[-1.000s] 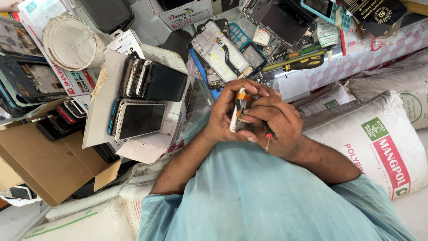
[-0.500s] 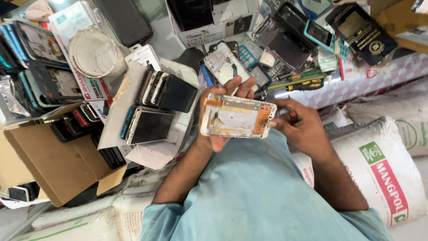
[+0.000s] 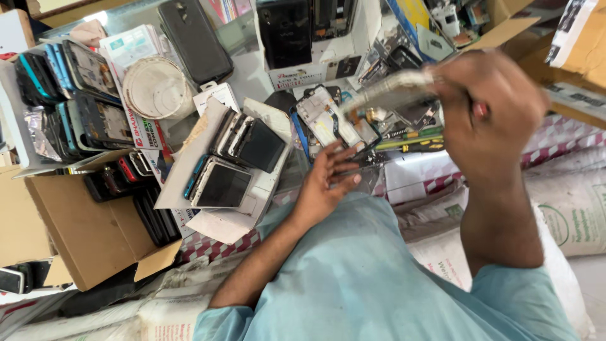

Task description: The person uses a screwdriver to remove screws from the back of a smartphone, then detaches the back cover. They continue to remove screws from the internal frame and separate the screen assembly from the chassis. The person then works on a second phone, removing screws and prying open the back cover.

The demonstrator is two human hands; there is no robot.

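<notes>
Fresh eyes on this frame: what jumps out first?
The right hand, raised at upper right, grips a blurred pale phone frame above the clutter. The left hand hangs open at centre, beside an opened phone among the parts. Further left, stacked dark phones lie on white card, by a cardboard box.

Left hand (image 3: 325, 183) lies low with fingers spread loose, while right hand (image 3: 489, 110) is raised, fingers curled closed.
</notes>
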